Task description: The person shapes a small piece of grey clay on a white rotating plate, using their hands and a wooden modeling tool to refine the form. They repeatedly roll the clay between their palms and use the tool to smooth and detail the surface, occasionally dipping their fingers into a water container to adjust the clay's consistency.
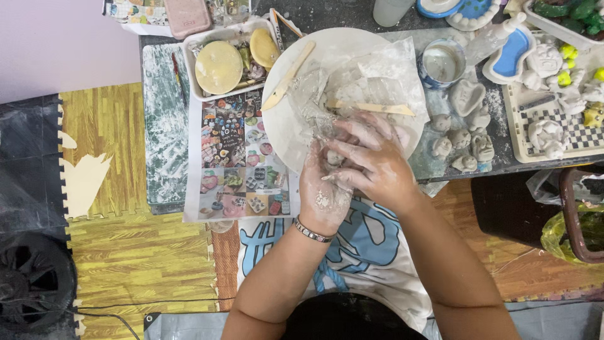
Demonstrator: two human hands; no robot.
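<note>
Head view looks down on both hands pressed together around a small lump of grey clay point(333, 157) at the near edge of a white plate point(296, 119); left hand point(324, 189) cups beneath, right hand point(371, 160) wraps over it, above the desk point(497, 160).

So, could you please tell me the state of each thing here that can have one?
Left hand: clay-smeared, cupped around a small clay lump.
Right hand: clay-smeared, fingers pressed over the lump.
Round white board: lying flat, dusty.
Plastic sheet: crumpled on the board.
Wooden tool: lying flat on the board's edge.
Cup: upright, uncovered.
Small clay figures: unpainted, on the table.
</note>
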